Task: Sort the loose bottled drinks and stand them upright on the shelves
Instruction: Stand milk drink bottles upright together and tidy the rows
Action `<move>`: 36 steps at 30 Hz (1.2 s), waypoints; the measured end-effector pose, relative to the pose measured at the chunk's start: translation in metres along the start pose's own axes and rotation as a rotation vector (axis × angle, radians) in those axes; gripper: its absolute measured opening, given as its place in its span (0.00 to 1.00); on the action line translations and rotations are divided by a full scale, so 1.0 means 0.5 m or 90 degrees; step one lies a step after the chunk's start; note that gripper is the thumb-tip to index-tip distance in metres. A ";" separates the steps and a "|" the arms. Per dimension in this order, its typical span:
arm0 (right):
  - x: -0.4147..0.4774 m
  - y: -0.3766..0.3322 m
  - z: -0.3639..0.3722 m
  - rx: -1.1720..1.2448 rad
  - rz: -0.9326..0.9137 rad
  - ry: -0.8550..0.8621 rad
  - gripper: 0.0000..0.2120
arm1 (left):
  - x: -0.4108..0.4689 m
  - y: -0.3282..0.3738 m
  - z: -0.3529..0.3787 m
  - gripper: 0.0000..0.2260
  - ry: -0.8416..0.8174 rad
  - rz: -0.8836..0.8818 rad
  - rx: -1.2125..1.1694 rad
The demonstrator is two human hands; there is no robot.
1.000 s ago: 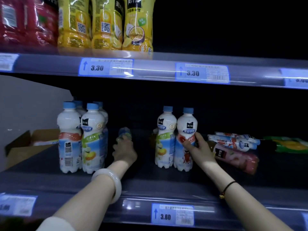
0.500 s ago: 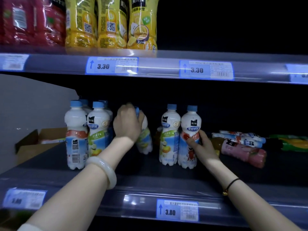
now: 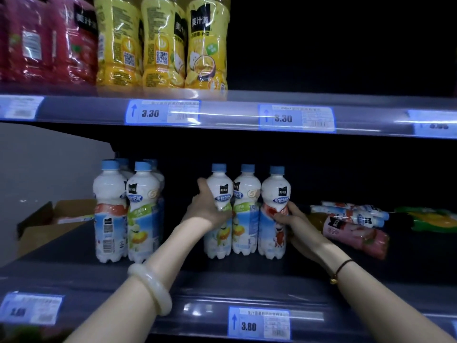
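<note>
Spanning the view, the middle shelf (image 3: 247, 276) bears three upright blue-capped milk drinks (image 3: 247, 184) touching in a row. The left hand (image 3: 207, 211) curls round the leftmost green-label bottle (image 3: 220, 181); the right hand (image 3: 296, 224) grips the rightmost red-label bottle (image 3: 274, 243) at its waist.

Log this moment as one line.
trio upright | left hand grips left bottle | right hand grips right bottle | loose bottles lie right

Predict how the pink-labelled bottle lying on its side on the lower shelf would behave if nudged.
Lying flat, the round pink-labelled bottle would probably roll rather than slide. It looks full, so likely weighty for its size. Its glossy wrap may feel slippery.
</note>
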State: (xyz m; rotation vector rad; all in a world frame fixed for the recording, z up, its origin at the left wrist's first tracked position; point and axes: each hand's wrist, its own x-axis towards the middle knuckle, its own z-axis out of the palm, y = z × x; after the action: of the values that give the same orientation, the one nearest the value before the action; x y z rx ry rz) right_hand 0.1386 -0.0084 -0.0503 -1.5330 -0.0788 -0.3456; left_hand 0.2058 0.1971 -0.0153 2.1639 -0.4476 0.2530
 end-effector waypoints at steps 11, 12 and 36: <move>0.062 0.037 0.094 -0.011 -0.017 -0.055 0.20 | 0.044 -0.091 -0.006 0.29 0.178 0.002 -0.052; 0.069 0.041 0.107 -0.016 -0.020 -0.054 0.20 | 0.045 -0.095 -0.005 0.33 0.189 0.002 -0.046; 0.022 0.028 -0.006 -0.892 0.053 0.192 0.31 | -0.053 0.006 0.059 0.20 0.359 0.190 0.067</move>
State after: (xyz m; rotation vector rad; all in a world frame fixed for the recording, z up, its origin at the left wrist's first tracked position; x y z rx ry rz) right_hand 0.1521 -0.0134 -0.0611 -2.8176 0.5822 -0.6149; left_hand 0.1810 0.1776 -0.0394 2.0028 -0.4305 1.0386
